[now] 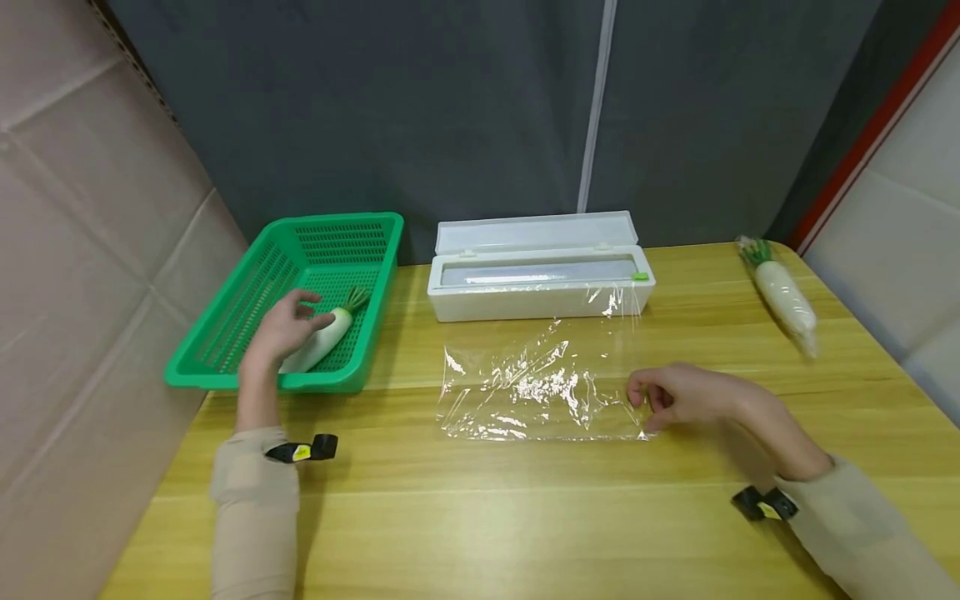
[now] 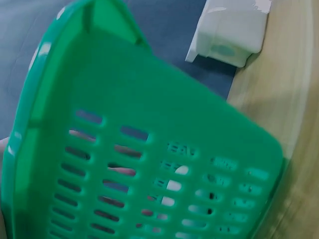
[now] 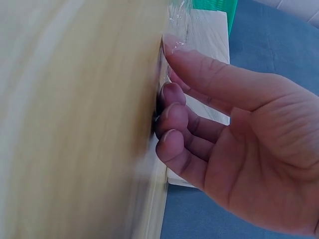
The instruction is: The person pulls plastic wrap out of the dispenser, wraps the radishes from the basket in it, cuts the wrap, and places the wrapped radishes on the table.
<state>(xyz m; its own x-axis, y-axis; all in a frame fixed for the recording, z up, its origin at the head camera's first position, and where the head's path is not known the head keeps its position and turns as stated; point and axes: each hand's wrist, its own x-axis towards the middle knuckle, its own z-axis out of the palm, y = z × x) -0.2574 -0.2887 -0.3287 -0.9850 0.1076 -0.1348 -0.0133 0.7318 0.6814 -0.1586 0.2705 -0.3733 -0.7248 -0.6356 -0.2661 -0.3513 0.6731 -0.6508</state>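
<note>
My left hand point(image 1: 287, 332) is over the green basket point(image 1: 365, 354), its thumb and fingers apart, close to a white radish point(image 1: 330, 335) with cut green stems. Whether the hand touches the radish cannot be told; the basket wall hides most of it in the left wrist view. A sheet of clear plastic wrap point(image 1: 536, 387) runs from a white wrap dispenser box point(image 1: 540, 302) onto the table. At the sheet's near right corner is my right hand point(image 1: 693, 396), its fingers loosely bent and the thumb tip by the film. A gap shows between thumb and fingers.
A second radish point(image 1: 783, 296), wrapped in film, lies at the table's right. The dispenser's lid point(image 1: 536, 232) stands raised, with a green slider point(image 1: 640, 276) at its right end. A dark curtain point(image 1: 390, 108) hangs behind the wooden table point(image 1: 480, 508).
</note>
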